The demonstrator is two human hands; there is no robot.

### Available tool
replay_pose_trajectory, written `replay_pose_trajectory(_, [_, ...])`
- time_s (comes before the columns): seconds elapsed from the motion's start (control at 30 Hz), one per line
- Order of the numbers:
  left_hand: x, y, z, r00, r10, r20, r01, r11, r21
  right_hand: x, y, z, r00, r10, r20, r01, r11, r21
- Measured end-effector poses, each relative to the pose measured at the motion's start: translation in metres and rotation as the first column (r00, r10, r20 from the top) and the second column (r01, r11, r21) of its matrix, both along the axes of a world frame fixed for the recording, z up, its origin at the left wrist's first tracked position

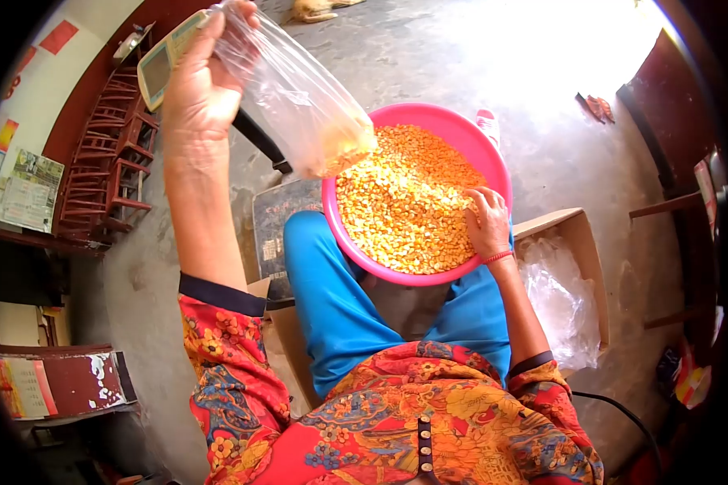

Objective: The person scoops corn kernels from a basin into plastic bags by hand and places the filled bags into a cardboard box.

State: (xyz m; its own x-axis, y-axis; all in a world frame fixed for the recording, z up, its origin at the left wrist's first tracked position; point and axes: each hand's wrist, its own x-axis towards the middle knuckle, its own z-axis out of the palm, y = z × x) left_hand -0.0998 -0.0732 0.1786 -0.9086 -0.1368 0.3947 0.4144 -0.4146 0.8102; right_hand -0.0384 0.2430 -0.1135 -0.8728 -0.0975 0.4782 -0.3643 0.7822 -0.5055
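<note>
My left hand [205, 93] is raised at the upper left and grips the top of a clear plastic bag [287, 81]. The bag slants down to the right, with some yellow corn kernels in its bottom end, which hangs over the edge of a pink basin [497, 153]. Loose corn kernels [404, 214] fill much of the basin, which rests at my knees. Inside its right side, my right hand [487, 224] has its fingers curled into the kernels; the fingertips are partly hidden.
A cardboard box [594, 267] holding clear plastic bags [558, 299] stands by my right leg. A scale with a display [158, 74] is behind my left hand. Wooden chairs [109, 153] line the left wall. A black cable [631, 416] runs across the floor at lower right.
</note>
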Motion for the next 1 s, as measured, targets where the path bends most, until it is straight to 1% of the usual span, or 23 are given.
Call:
replay_pose_trajectory(0.07, [0.005, -0.005, 0.011, 0.992, -0.128, -0.02, 0.127, 0.99, -0.064, 0.001, 0.0, -0.001, 1.0, 0.002, -0.001, -0.001, 0.997, 0.078])
replay_pose_trajectory(0.1, [0.008, -0.001, 0.014, 0.992, -0.125, -0.011, 0.124, 0.99, -0.072, 0.001, -0.001, -0.002, 1.0, 0.0, -0.01, 0.001, 0.997, 0.076])
replay_pose_trajectory(0.17, [0.015, 0.015, 0.013, 0.992, -0.095, 0.079, 0.097, 0.995, -0.032, 0.002, -0.002, 0.0, 1.0, 0.007, 0.002, -0.007, 0.996, 0.084])
replay_pose_trajectory(0.2, [0.014, 0.014, 0.01, 0.994, -0.105, 0.041, 0.108, 0.992, -0.069, 0.001, -0.002, -0.002, 1.0, 0.007, -0.005, -0.006, 0.996, 0.091])
replay_pose_trajectory(0.3, [0.006, -0.021, -0.003, 0.996, -0.071, 0.055, 0.075, 0.994, -0.082, 0.002, -0.002, -0.001, 1.0, 0.009, -0.001, -0.009, 0.996, 0.088])
replay_pose_trajectory(0.37, [0.002, -0.062, -0.018, 0.988, -0.097, 0.12, 0.11, 0.988, -0.109, 0.003, -0.001, -0.002, 1.0, 0.009, -0.022, -0.006, 0.995, 0.101])
replay_pose_trajectory(0.4, [0.005, -0.08, -0.023, 0.988, -0.094, 0.12, 0.108, 0.987, -0.115, 0.003, -0.001, -0.002, 1.0, 0.01, -0.022, -0.008, 0.995, 0.095])
replay_pose_trajectory(0.47, [0.021, -0.115, -0.034, 0.985, 0.025, 0.173, -0.029, 0.999, 0.018, 0.003, -0.001, -0.001, 1.0, 0.008, -0.008, -0.007, 0.994, 0.113])
replay_pose_trajectory(0.53, [0.038, -0.142, -0.039, 0.975, 0.109, 0.193, -0.12, 0.992, 0.048, 0.004, -0.002, 0.002, 1.0, 0.005, 0.007, -0.006, 0.993, 0.114])
replay_pose_trajectory(0.57, [0.045, -0.155, -0.043, 0.973, 0.116, 0.201, -0.132, 0.989, 0.065, 0.004, -0.003, 0.002, 1.0, 0.006, 0.013, -0.007, 0.992, 0.122])
replay_pose_trajectory(0.6, [0.05, -0.162, -0.047, 0.972, 0.124, 0.2, -0.139, 0.988, 0.062, 0.004, -0.003, 0.002, 1.0, 0.006, 0.018, -0.008, 0.991, 0.133])
replay_pose_trajectory(0.67, [0.058, -0.174, -0.056, 0.945, 0.224, 0.239, -0.243, 0.968, 0.055, 0.003, -0.003, 0.001, 1.0, 0.007, 0.011, -0.009, 0.99, 0.138])
replay_pose_trajectory(0.7, [0.059, -0.178, -0.063, 0.942, 0.233, 0.241, -0.251, 0.967, 0.047, 0.003, -0.004, 0.0, 1.0, 0.001, 0.005, -0.001, 0.99, 0.142])
replay_pose_trajectory(0.73, [0.058, -0.18, -0.072, 0.939, 0.245, 0.243, -0.259, 0.965, 0.028, 0.003, -0.004, 0.0, 1.0, 0.006, 0.004, -0.007, 0.99, 0.141])
replay_pose_trajectory(0.83, [0.049, -0.182, -0.112, 0.912, 0.243, 0.329, -0.258, 0.966, 0.002, 0.003, -0.004, -0.002, 1.0, -0.002, 0.022, -0.002, 0.988, 0.156])
replay_pose_trajectory(0.93, [0.037, -0.205, -0.18, 0.879, 0.257, 0.401, -0.273, 0.962, -0.016, 0.003, -0.005, -0.001, 1.0, 0.004, 0.027, -0.009, 0.988, 0.157])
replay_pose_trajectory(1.0, [0.037, -0.219, -0.225, 0.836, 0.299, 0.46, -0.321, 0.947, -0.032, 0.002, -0.005, 0.0, 0.999, 0.001, 0.032, -0.006, 0.986, 0.164])
